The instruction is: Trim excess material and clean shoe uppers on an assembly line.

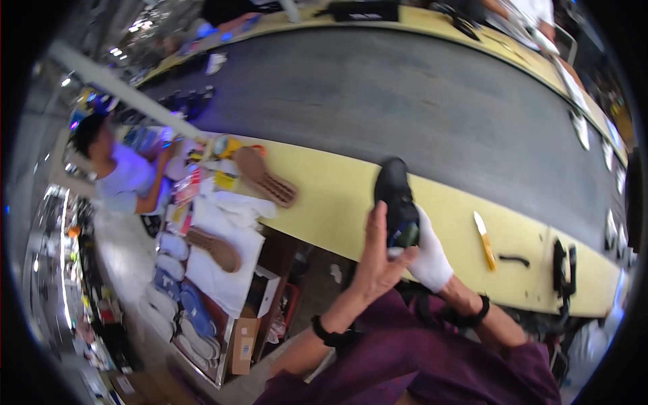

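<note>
A black shoe (393,183) is held upright in front of me, toe pointing away, over the near edge of the yellow worktop. My bare left hand (376,262) grips its left side and heel end, with the thumb stretched across below the opening. White-gloved, my right hand (430,255) supports the shoe from the right; part of its fingers is hidden behind the shoe. Something dark green and blue shows inside the opening (405,233). Right of my hands, a knife with a yellow handle (487,251) lies on the worktop beside a small curved black piece (515,260).
A wide grey conveyor belt (324,88) runs beyond the worktop (324,223). Brown soles (264,177) and white cloth (236,208) lie left, above a rack of insoles (197,310). A black fixture (564,270) stands right. A person (131,172) sits at far left; others work across the belt.
</note>
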### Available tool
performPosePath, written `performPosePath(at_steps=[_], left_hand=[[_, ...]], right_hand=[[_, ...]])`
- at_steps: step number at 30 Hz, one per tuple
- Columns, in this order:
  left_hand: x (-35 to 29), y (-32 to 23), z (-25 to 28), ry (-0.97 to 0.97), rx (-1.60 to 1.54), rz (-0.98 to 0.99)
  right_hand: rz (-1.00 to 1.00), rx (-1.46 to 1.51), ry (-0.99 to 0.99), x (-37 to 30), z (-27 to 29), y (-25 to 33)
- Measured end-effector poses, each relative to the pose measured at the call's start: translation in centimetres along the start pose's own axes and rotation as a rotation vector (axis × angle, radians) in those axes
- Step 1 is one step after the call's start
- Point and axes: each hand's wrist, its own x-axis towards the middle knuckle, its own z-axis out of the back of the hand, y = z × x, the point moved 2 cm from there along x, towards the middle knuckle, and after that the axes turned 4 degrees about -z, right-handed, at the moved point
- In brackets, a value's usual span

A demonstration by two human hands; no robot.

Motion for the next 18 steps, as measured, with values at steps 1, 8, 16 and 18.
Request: performPosePath(at_steps=[1,8,16,18], left_hand=[[0.2,1.4,-0.4,-0.020,-0.042,0.056],[1.3,6.8,0.3,-0.078,-0.360,0.466],[8.8,8.7,9.7,-0.082,-0.776,0.612],[13.0,11.4,13.3,-0.075,-0.777,0.611]], right_hand=[[0.081,-0.147,-0.025,-0.5,-0.3,-1.5],[0.015,-0.512,0.163,-1.6,-0.7,-3.6],[-0.173,-0.218,0.168,-2.4,5.1,-5.7],[-0.263,-0.152,0.128,-3.0,6.5,-7.8]])
